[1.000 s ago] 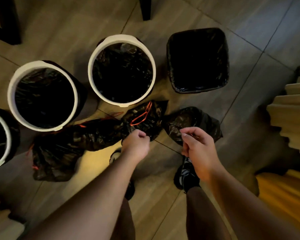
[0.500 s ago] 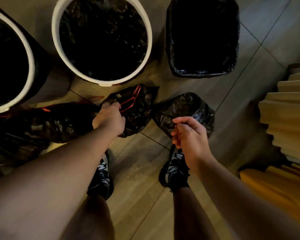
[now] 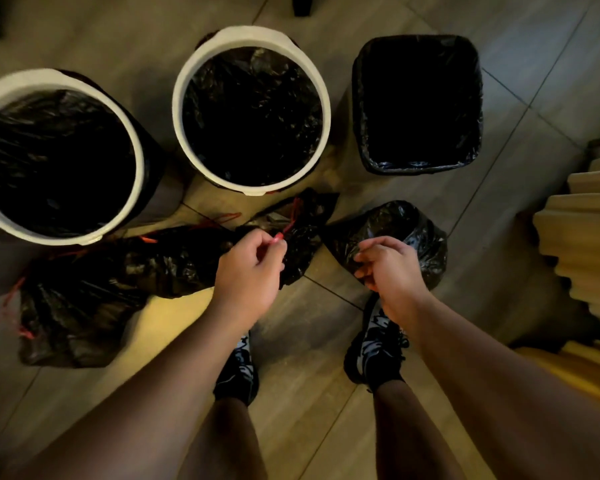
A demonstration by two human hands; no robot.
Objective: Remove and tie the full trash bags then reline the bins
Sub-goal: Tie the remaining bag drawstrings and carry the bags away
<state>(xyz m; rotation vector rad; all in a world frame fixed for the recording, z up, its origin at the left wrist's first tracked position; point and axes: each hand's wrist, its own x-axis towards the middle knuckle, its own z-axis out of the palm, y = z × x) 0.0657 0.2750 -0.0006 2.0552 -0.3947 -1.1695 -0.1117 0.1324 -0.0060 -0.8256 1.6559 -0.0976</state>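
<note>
Red drawstring [image 3: 289,226] pinched; full bags lie on the floor.
Left hand [image 3: 248,271] pinches it over one bag [image 3: 305,244]; right hand [image 3: 392,268] is curled, its hold unclear. Bins [image 3: 253,35] look relined; tying seems unfinished.

Glossy crinkled plastic bags [image 3: 174,261]; matt wood-look floor tiles [image 3: 305,341].

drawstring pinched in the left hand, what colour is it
The drawstring is red against the black trash bag; the head view shows it best, by the left hand.

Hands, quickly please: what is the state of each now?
Left hand: pinches the red drawstring of a black trash bag.
Right hand: curled; whether it holds anything cannot be told.
</note>
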